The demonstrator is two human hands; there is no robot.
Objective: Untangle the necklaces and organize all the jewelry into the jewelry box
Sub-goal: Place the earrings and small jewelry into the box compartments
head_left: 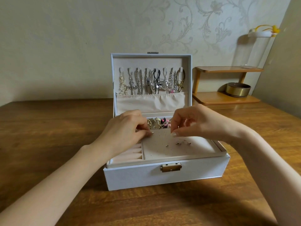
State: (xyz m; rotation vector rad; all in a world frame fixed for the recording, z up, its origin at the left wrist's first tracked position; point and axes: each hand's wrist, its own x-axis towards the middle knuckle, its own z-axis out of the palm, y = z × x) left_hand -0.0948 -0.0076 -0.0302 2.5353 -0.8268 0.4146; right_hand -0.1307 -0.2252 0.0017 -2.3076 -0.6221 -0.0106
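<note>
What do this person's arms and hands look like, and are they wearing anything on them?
Both forearms are bare, with no sleeves in view. Neither wrist carries a watch or bracelet. The left hand and right hand wear no gloves, and I cannot make out any rings for certain. The nails look short, with pale tips.

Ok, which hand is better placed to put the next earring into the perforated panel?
Probably the right hand: its fingers pinch a small silvery piece just above the perforated panel, near the studs already there. The left hand sits at the panel's left corner.
</note>
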